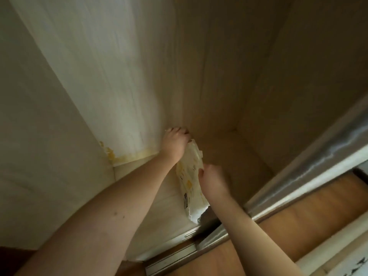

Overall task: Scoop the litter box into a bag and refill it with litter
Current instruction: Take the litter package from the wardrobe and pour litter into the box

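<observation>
Head view, looking down into a pale wooden cupboard point(229, 76). I see both bare arms reaching in toward its floor. The bag point(190, 182) lies on the cupboard floor near the left inner wall, one end pointing into the back corner and the torn, jagged end toward the front edge. It is cream with yellow patches and a small dark block of print near the torn end — the writing is too blurred for me to read, and no brand can be made out. The left hand point(175, 143) is at the far end of the bag, fingers curled over its top edge and clamped on it. The right hand point(212, 180) is at the bag's right side, thumb and fingers pinching the edge about midway along. The bag sits between the two hands; the right forearm covers part of its lower right side. On the left inner wall, low down, there is a yellowish stain point(111, 154) along the bottom edge. To the right runs a sliding door point(310, 164) with a shiny metal frame, and a metal track point(175, 255) lies along the front. Beyond it, orange-brown wooden floor point(298, 226). At bottom right, a white surface with dark marks — unreadable.
</observation>
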Demonstrator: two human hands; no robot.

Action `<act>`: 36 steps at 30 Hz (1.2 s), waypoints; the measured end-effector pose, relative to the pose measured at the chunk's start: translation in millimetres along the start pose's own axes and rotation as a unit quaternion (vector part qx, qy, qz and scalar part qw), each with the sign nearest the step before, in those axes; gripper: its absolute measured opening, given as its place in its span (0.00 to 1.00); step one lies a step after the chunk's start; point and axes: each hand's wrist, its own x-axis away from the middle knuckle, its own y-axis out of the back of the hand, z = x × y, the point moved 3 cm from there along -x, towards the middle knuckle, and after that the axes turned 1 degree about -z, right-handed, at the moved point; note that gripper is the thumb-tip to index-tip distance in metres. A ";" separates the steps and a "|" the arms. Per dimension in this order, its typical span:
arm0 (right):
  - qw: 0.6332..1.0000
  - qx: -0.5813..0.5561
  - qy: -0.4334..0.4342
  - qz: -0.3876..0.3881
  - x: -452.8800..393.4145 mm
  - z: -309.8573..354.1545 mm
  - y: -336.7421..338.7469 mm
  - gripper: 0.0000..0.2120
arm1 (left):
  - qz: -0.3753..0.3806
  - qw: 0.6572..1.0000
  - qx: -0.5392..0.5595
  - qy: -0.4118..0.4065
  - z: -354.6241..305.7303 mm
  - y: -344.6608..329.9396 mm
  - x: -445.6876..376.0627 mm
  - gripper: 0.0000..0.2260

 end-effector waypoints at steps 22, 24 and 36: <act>0.998 0.011 -0.061 0.010 -53.0 23.6 -52.3 0.29 | 0.098 0.993 -0.011 0.069 37.3 -60.3 6.7 0.29; 0.998 0.018 -0.052 0.006 -46.1 23.4 -52.6 0.30 | 0.090 0.994 -0.014 0.063 37.6 -58.8 9.6 0.28; 0.999 0.031 0.012 0.003 7.4 22.9 -56.9 0.30 | 0.121 0.988 -0.044 0.089 26.6 -23.9 56.3 0.27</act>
